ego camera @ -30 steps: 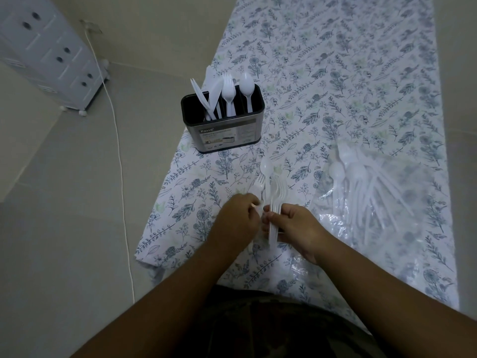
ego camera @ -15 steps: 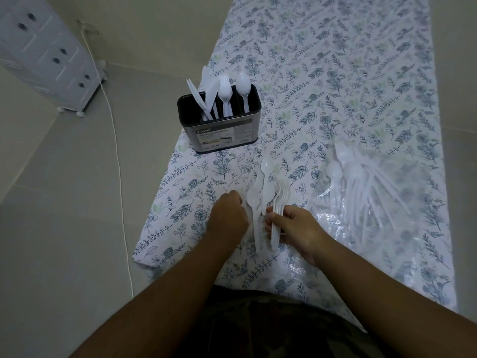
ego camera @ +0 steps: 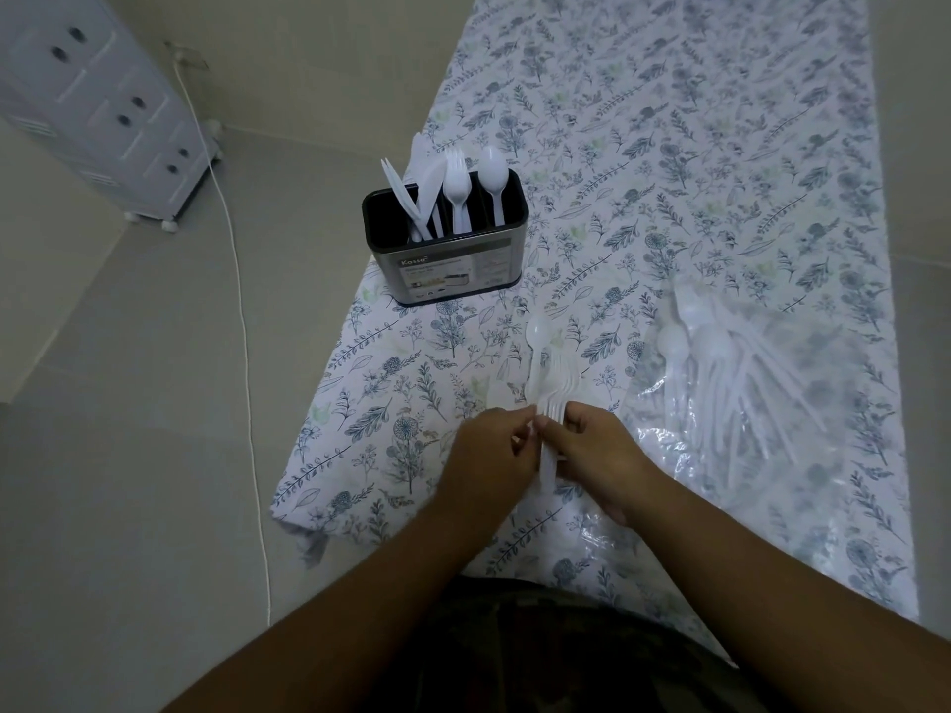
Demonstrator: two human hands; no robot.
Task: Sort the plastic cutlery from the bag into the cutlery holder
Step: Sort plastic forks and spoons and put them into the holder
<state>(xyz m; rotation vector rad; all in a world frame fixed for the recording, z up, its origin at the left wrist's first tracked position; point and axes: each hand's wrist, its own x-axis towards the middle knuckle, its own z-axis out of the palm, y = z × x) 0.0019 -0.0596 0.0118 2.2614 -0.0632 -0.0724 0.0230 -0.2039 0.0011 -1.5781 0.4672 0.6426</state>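
A dark metal cutlery holder [ego camera: 446, 259] stands at the left edge of the flowered cloth, with white plastic knives, forks and a spoon upright in its compartments. A clear bag [ego camera: 761, 393] of white cutlery lies to the right. Between them, a small bunch of white forks and spoons [ego camera: 548, 383] lies on the cloth, heads pointing away from me. My right hand [ego camera: 599, 455] grips the handles of this bunch. My left hand [ego camera: 491, 450] pinches at the same handles from the left side. The handle ends are hidden between my fingers.
The flowered cloth [ego camera: 669, 146] covers a long narrow surface running away from me. Its left edge drops to a tiled floor. A white cable [ego camera: 242, 321] trails across the floor, and a white cabinet [ego camera: 98, 110] on wheels stands at the far left.
My left hand had drawn slightly away to the left beside a separate spoon; now it is back against my right hand at the bunch's handles.
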